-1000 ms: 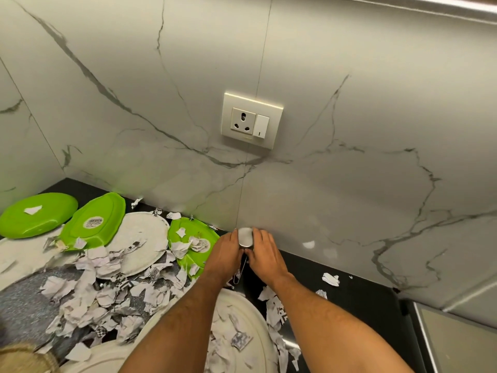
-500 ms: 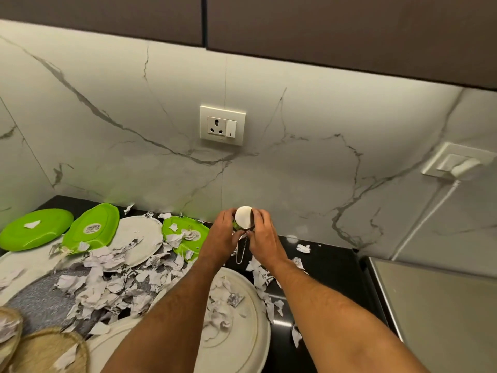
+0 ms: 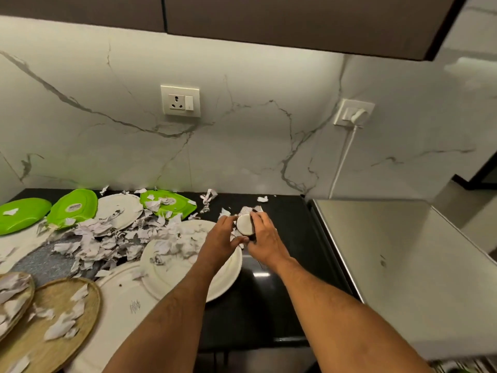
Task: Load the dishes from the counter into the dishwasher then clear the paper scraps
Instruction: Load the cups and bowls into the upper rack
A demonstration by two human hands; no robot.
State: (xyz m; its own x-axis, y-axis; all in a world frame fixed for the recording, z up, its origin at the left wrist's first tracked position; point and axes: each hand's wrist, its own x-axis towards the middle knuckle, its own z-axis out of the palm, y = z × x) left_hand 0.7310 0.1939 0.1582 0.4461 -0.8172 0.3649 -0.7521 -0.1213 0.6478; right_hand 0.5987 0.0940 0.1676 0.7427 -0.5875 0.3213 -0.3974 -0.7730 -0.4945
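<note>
Left of the fingers, torn paper scraps (image 3: 113, 238) litter green plastic plates (image 3: 72, 208) – one bears an oval label too blurred to read – and a round white plate (image 3: 220, 278) under the left wrist. The left hand (image 3: 219, 239) curls against a small round white-faced object (image 3: 245, 224); the right hand (image 3: 262, 239) clamps its other side, fingers wrapped – held between both above the glossy black counter (image 3: 269, 305).

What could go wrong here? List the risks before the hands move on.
1. Both hands, left hand and right hand, pinch one small white cup; it could slip onto the white plate below.
2. Paper scraps cover the plates, so lifting a plate may spill them over the counter.
</note>
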